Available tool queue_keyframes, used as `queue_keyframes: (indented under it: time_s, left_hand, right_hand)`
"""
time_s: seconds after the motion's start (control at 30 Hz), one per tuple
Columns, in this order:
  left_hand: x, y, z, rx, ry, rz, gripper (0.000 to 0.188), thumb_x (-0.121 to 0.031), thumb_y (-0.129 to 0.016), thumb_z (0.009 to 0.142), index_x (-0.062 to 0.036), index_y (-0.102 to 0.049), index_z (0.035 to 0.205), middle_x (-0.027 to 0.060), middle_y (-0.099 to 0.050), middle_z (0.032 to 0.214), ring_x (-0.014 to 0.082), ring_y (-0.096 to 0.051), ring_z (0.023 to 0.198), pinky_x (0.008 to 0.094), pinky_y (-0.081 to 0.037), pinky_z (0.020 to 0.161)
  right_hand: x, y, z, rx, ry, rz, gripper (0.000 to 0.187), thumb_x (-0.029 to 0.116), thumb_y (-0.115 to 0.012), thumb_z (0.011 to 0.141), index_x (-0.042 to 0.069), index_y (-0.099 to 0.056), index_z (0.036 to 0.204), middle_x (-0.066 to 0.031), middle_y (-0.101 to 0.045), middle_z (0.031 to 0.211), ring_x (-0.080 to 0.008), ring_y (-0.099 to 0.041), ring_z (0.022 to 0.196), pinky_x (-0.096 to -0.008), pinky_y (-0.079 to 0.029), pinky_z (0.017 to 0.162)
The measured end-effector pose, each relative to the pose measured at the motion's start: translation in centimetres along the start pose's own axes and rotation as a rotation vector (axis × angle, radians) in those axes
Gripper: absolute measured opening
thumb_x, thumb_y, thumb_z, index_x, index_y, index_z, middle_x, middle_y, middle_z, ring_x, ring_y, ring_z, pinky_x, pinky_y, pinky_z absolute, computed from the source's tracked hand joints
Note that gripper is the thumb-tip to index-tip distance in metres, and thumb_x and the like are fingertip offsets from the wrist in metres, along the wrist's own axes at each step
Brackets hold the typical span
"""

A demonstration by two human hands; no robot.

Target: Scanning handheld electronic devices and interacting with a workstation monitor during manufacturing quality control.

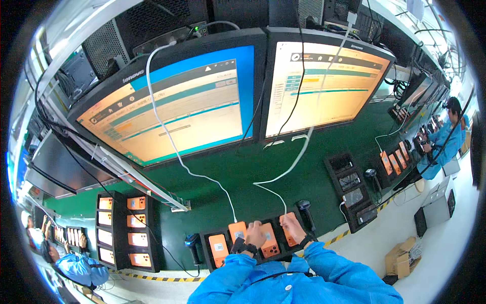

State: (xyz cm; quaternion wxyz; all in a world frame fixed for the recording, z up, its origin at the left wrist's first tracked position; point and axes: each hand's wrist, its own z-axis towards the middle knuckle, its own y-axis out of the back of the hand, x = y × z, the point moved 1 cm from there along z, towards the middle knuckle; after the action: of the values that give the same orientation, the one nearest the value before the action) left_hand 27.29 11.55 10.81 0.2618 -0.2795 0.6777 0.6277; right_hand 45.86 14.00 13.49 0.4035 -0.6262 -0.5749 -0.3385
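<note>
Works over four orange phones (pixel 218 249) in blk tray (pixel 205 247), L hand (pixel 255 233) betw. middle two, R hand (pixel 294 226) at top of rightmost phone nr white cable (pixel 302 150), fingers curled (can't tell if gripping), w/ poss. strained cable or dislodged phone from any sideways tug.

Loose blue cloth sleeves (pixel 334 263), softly matt and crumpled; flat orange rectangular phones (pixel 218 251), smooth all over; a dull black slotted tray (pixel 206 244) beneath; smooth green tabletop (pixel 314 167); and matt brown cardboard in that open box (pixel 402 258)!
</note>
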Motion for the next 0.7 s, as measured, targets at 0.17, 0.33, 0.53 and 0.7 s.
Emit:
queue_keyframes:
  time_s: [0.17, 0.33, 0.53, 0.7]
  left_hand:
    - [0.1, 2.0, -1.7, 0.125, -0.066, -0.332, 0.026, -0.008, -0.059, 0.072, -0.0033, -0.061, 0.098, 0.018, -0.062, 0.085, 0.0311, -0.062, 0.081, 0.0404, -0.049, 0.071]
    - [-2.7, 4.9, -4.8, 0.232, 0.066, -0.224, 0.028, -0.019, -0.064, 0.075, -0.0102, -0.063, 0.101, 0.0146, -0.066, 0.084, 0.0303, -0.064, 0.078, 0.0393, -0.05, 0.067]
    - [-2.7, 4.8, -5.3, 0.205, 0.053, -0.216, 0.028, -0.026, -0.064, 0.075, -0.0138, -0.064, 0.101, 0.0147, -0.065, 0.08, 0.0318, -0.063, 0.075, 0.0405, -0.05, 0.065]
    - [-2.4, 4.5, -6.2, 0.176, 0.048, -0.252, 0.026, -0.029, -0.062, 0.078, -0.0156, -0.065, 0.1, 0.0137, -0.065, 0.079, 0.031, -0.064, 0.075, 0.0406, -0.05, 0.065]
  right_hand:
    - [5.5, -3.4, -2.5, 0.382, 0.36, -0.419, 0.024, 0.023, -0.054, 0.089, 0.003, -0.064, 0.097, -0.0061, -0.064, 0.092, -0.0164, -0.058, 0.09, -0.0303, -0.044, 0.081]
    - [4.9, -2.9, -3.1, 0.415, 0.564, -0.632, 0.015, 0.011, -0.061, 0.082, 0.001, -0.066, 0.092, -0.0108, -0.067, 0.092, -0.0166, -0.064, 0.079, -0.0277, -0.048, 0.071]
    - [6.8, -3.7, -4.3, 0.575, 0.514, -0.802, 0.015, 0.014, -0.063, 0.081, 0.004, -0.065, 0.091, -0.0112, -0.065, 0.082, -0.0213, -0.063, 0.075, -0.0305, -0.048, 0.067]
    - [7.2, -4.1, -4.6, 0.63, 0.594, -0.899, 0.015, 0.015, -0.061, 0.081, 0.004, -0.063, 0.09, -0.0111, -0.064, 0.082, -0.0249, -0.062, 0.076, -0.0322, -0.048, 0.068]
